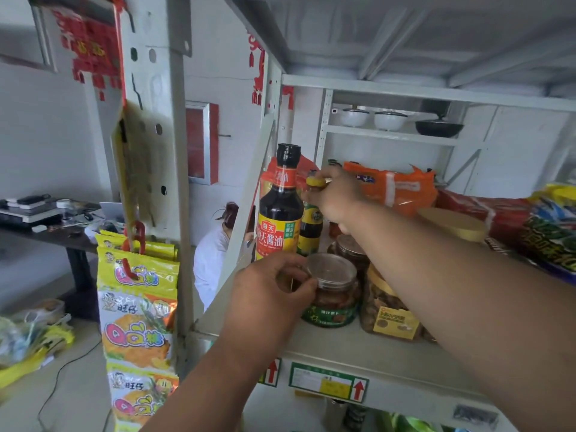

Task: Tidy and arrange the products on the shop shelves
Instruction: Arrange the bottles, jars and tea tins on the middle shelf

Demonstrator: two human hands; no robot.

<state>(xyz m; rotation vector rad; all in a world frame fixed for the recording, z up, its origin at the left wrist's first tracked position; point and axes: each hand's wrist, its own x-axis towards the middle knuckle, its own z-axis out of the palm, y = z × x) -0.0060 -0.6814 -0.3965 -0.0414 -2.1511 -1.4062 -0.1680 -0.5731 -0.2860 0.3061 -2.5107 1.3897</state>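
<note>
Products on the shelf (327, 344): mid-task, by my judgement. Tall soy sauce bottle (279, 210) upright at the left end; jars bunched, bags heaped behind, not yet in rows. Right hand (335, 198) grips the yellow-capped bottle (311, 226) at its neck, just beside the soy sauce. Left hand (268, 294) pinches the clear-lidded jar (335, 291) near the front edge.

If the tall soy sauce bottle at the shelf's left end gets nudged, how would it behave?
The soy sauce bottle is tall and narrow, so it probably tips rather than slides. It looks nearly full of dark liquid, so likely heavy. It stands close to the shelf end, so a fall could be risky.
</note>
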